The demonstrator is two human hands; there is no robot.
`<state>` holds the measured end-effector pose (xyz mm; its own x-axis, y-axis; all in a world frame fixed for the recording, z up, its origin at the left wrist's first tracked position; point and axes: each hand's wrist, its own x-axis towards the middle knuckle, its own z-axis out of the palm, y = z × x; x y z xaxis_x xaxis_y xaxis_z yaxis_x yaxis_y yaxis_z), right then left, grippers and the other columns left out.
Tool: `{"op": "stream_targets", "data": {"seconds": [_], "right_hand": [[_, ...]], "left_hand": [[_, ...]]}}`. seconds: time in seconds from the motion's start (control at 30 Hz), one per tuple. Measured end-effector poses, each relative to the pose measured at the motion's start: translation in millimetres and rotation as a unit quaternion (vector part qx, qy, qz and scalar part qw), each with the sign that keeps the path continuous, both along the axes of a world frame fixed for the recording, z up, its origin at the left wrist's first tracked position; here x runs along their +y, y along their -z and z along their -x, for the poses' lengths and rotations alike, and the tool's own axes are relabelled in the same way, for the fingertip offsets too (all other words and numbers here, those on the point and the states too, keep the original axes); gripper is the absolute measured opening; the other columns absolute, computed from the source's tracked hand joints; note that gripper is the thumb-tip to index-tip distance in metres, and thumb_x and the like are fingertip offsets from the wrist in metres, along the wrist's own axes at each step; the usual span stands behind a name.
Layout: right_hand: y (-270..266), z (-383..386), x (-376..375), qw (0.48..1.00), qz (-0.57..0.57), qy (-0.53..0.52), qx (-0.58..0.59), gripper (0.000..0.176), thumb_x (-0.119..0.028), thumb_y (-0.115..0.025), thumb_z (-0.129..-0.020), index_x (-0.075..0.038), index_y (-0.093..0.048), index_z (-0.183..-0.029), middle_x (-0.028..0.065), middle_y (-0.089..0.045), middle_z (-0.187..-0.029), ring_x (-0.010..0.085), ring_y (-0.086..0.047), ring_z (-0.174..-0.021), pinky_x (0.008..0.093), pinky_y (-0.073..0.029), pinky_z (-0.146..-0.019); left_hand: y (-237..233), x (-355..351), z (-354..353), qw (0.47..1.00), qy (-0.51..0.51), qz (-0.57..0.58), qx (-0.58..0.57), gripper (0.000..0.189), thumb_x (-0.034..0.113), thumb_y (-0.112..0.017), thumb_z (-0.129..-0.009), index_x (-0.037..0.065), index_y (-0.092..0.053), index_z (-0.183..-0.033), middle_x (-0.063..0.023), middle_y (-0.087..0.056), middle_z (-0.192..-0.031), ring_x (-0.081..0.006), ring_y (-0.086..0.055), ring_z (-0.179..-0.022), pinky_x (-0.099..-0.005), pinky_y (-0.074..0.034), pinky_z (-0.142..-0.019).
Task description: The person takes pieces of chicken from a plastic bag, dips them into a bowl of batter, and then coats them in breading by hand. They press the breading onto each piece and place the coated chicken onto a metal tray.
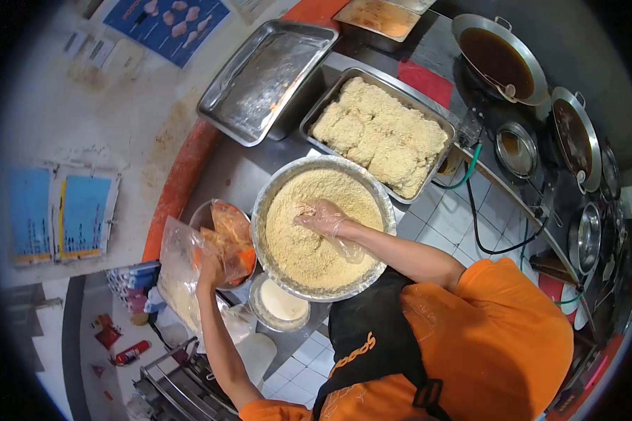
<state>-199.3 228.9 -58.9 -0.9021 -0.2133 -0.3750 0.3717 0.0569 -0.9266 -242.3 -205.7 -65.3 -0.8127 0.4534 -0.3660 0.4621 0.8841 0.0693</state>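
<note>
A wide metal bowl (309,279) full of pale yellow crumbs stands at the centre. My right hand (323,219), in a clear plastic glove, rests in the crumbs; its fingers are partly buried, and what they hold, if anything, is hidden. To the left, my left hand (209,268) is at a bowl of orange marinated meat (230,228), beside a clear plastic bag (179,263); its fingertips are hard to make out. Below sits a small bowl of white batter (282,302). A metal tray (312,140) of crumb-coated pieces (379,133) stands beyond the big bowl.
An empty-looking metal tray (260,77) stands at the back left, another container (383,21) at the top. Woks of dark oil (495,59) (574,137) and a strainer (516,149) line the right. A green hose (473,167) hangs by the counter edge.
</note>
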Motion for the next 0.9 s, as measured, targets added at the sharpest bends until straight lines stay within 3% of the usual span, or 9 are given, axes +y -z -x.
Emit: {"op": "stream_targets", "data": {"seconds": [0.17,0.3,0.37,0.47,0.6,0.67,0.7,0.77,0.9], "right_hand": [[-2.8,3.0,26.4,0.994,0.109,0.011,-0.025,0.056,-0.034,-0.07,-0.094,-0.007,-0.053,-0.139,0.0142,-0.064,-0.127,0.0252,-0.059,-0.122,0.0383,-0.05,-0.102],[-57.3,11.0,70.6,0.991,0.114,0.076,0.0,0.054,-0.033,-0.071,-0.093,-0.005,-0.055,-0.135,0.0154,-0.065,-0.124,0.0248,-0.061,-0.119,0.0407,-0.052,-0.101],[-56.6,26.5,91.2,0.974,0.16,0.156,-0.029,0.055,-0.035,-0.072,-0.091,-0.001,-0.057,-0.131,0.0158,-0.067,-0.122,0.0242,-0.063,-0.117,0.0411,-0.054,-0.099],[-57.2,52.4,121.7,0.947,0.243,0.211,0.0,0.051,-0.034,-0.071,-0.093,0.001,-0.058,-0.128,0.0135,-0.068,-0.118,0.0221,-0.065,-0.111,0.0383,-0.056,-0.094],[-12.4,104.4,147.8,0.946,0.203,0.253,0.013,0.046,-0.029,-0.071,-0.094,0.0,-0.058,-0.127,0.011,-0.068,-0.116,0.0202,-0.066,-0.105,0.035,-0.057,-0.088],[-13.0,119.0,153.8,0.947,0.181,0.263,-0.022,0.062,-0.031,-0.073,-0.092,0.0,-0.047,-0.139,0.0133,-0.063,-0.126,0.0215,-0.062,-0.113,0.0402,-0.05,-0.092],[1.2,130.1,160.1,0.958,0.179,0.221,-0.03,0.062,-0.031,-0.071,-0.094,0.0,-0.045,-0.14,0.0124,-0.062,-0.126,0.02,-0.061,-0.11,0.0436,-0.048,-0.093],[4.0,138.7,151.3,0.952,0.194,0.233,-0.041,0.065,-0.03,-0.072,-0.093,0.001,-0.042,-0.142,0.0138,-0.061,-0.128,0.0215,-0.061,-0.112,0.0413,-0.049,-0.092],[75.9,181.3,141.6,0.948,0.19,0.251,-0.051,0.076,-0.028,-0.074,-0.091,0.002,-0.033,-0.148,0.0201,-0.052,-0.139,0.0276,-0.057,-0.122,0.0394,-0.055,-0.089]], "left_hand": [[4.7,6.4,-19.7,0.996,0.013,0.059,0.071,0.016,0.009,-0.062,-0.078,-0.005,-0.068,-0.077,-0.0202,-0.069,-0.073,-0.038,-0.067,-0.072,-0.0458,-0.049,-0.088],[11.2,9.8,-20.5,0.991,0.008,0.091,0.095,0.019,0.01,-0.061,-0.077,-0.006,-0.067,-0.072,-0.0215,-0.068,-0.071,-0.0423,-0.066,-0.07,-0.0469,-0.047,-0.096],[5.9,12.6,-17.0,0.981,0.09,0.099,0.14,0.016,0.007,-0.056,-0.079,0.001,-0.069,-0.084,-0.0238,-0.066,-0.072,-0.0429,-0.065,-0.071,-0.0514,-0.052,-0.07],[80.9,-43.4,-6.7,0.957,0.066,0.036,0.281,0.014,0.013,-0.06,-0.08,0.001,-0.069,-0.082,-0.0233,-0.066,-0.077,-0.0411,-0.065,-0.076,-0.0497,-0.051,-0.072],[4.2,23.6,-25.0,0.993,-0.001,0.04,0.115,0.018,0.018,-0.063,-0.082,0.002,-0.069,-0.086,-0.023,-0.068,-0.085,-0.0401,-0.065,-0.079,-0.0494,-0.051,-0.072],[-27.9,51.7,-36.1,0.997,-0.05,0.044,0.046,0.02,0.021,-0.064,-0.083,0.003,-0.068,-0.088,-0.0229,-0.068,-0.088,-0.0396,-0.065,-0.081,-0.0493,-0.05,-0.072],[-34.7,59.9,-39.7,0.996,-0.05,0.048,0.05,0.02,0.021,-0.064,-0.083,0.003,-0.068,-0.088,-0.0229,-0.068,-0.088,-0.0396,-0.065,-0.081,-0.0493,-0.05,-0.072],[-40.0,68.4,-47.8,0.979,-0.026,-0.161,0.125,0.024,0.025,-0.064,-0.087,0.004,-0.066,-0.098,-0.0198,-0.068,-0.093,-0.0373,-0.064,-0.084,-0.0485,-0.049,-0.071],[-24.2,63.3,-52.0,0.989,0.014,-0.03,0.147,0.022,0.023,-0.059,-0.091,0.005,-0.063,-0.105,-0.0161,-0.067,-0.089,-0.0364,-0.064,-0.081,-0.0479,-0.049,-0.069]]}}
